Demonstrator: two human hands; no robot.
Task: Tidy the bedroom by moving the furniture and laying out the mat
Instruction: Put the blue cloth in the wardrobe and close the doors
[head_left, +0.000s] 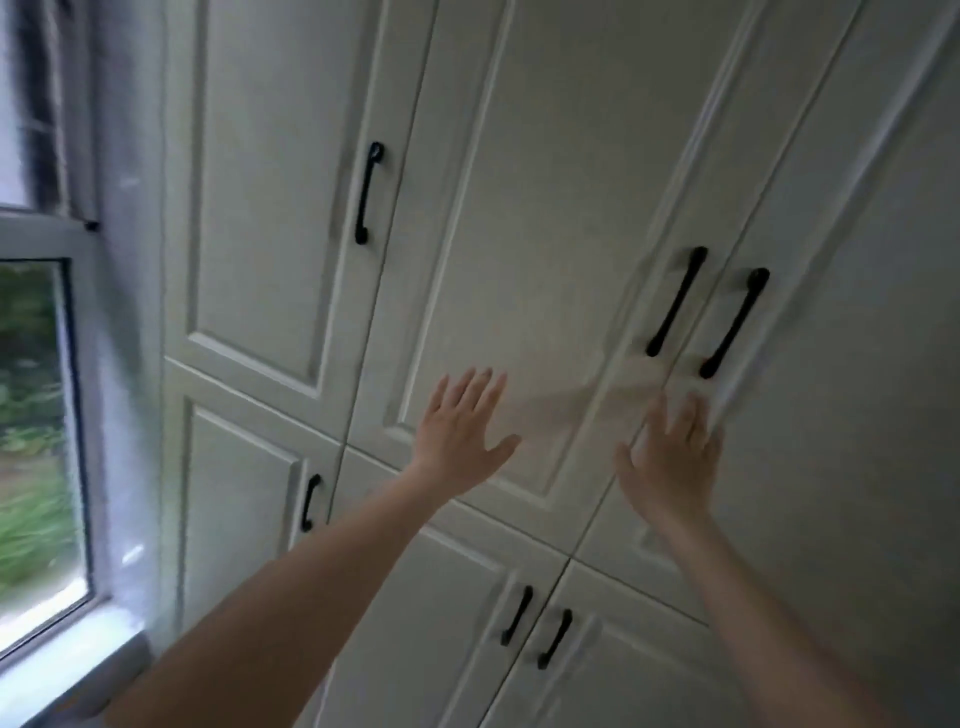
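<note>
Reaching toward the white wardrobe (545, 218), left hand (460, 434) and right hand (672, 457), both with fingers spread, empty.

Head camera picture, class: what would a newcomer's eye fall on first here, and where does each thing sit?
Two bare hands with straight, spread fingers reach up mid-frame: the left hand and right hand, both in front of the white wardrobe doors; contact cannot be told. Black handles stand out just above the right hand. A window showing greenery fills the left edge.
</note>
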